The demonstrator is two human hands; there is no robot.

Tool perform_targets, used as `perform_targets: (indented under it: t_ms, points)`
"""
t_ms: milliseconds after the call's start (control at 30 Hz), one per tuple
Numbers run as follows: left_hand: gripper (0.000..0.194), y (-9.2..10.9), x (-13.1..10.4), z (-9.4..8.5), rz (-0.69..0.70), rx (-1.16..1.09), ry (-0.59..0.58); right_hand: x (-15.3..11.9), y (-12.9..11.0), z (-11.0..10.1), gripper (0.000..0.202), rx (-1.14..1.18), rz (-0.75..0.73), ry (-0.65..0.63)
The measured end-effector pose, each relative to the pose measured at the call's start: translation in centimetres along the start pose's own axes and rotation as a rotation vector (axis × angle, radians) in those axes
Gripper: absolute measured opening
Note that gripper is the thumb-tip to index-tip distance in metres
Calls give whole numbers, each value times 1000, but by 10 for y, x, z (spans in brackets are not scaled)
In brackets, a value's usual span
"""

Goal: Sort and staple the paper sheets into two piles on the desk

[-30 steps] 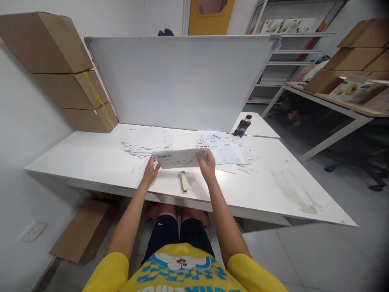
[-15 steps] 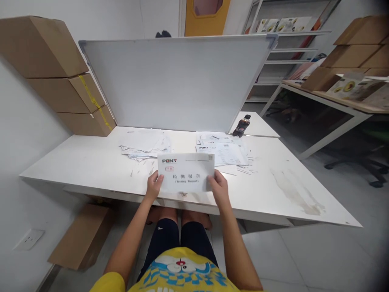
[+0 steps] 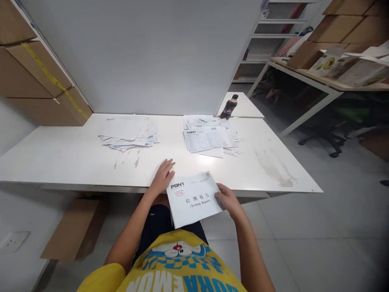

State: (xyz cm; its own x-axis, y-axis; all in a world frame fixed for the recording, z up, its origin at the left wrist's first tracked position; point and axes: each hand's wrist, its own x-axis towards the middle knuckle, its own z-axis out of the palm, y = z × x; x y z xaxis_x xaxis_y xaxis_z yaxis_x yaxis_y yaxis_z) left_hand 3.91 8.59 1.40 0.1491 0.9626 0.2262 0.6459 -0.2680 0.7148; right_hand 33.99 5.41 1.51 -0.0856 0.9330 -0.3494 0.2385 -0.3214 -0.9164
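My right hand (image 3: 228, 199) pinches the right edge of a white paper testing report (image 3: 194, 198), which bears a PONY logo and a red stamp. The report is tilted and hangs over the table's near edge, above my lap. Beside its upper left corner, my left hand (image 3: 163, 176) has its fingers spread over the white table (image 3: 75, 162); whether it touches the tabletop I cannot tell. Farther back lie two loose paper piles: the left pile (image 3: 127, 132), face blank, and the right pile (image 3: 209, 138), with printed PONY sheets on top.
A whiteboard (image 3: 146, 56) stands along the table's back edge. Near it are a dark cola bottle (image 3: 229, 107) and stacked cardboard boxes (image 3: 45, 81). Another cardboard box (image 3: 75, 227) sits on the floor at left. To the right is a second table (image 3: 304, 79) bearing boxes.
My left hand has let go of the report and opened. The report has come down and nearer to me in my right hand, turning slightly. The view has tipped downward.
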Motion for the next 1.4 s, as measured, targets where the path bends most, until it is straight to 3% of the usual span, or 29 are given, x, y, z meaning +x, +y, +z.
perform_targets:
  t_ms: [167, 300, 467, 733, 900, 1067, 1267, 1400]
  points:
    - [51, 3, -2, 1, -19, 26, -98, -4, 13, -1, 44, -103, -39, 71]
    - [55, 4, -2, -2, -28, 40, -135, -9, 17, 4, 44, 3, -25, 99]
    - [57, 2, -1, -1, -7, 54, -141, -11, 10, 9, 44, 76, 17, 55]
    - [58, 8, -3, -2, -3, 130, -163, -8, 1, 15, 45, 26, 29, 229]
    - [54, 9, -7, 1, 3, 231, -202, -5, 3, 14, 44, 67, 25, 200]
    - [53, 6, -10, 5, 42, 378, -158, -4, 5, 15, 42, 65, -22, 207]
    - [50, 1, -12, 6, 83, 387, -61, 14, -8, -9, 37, -16, -173, 150]
    - [49, -1, -11, 4, 64, 328, -70, 60, -30, -42, 36, -100, -288, 431]
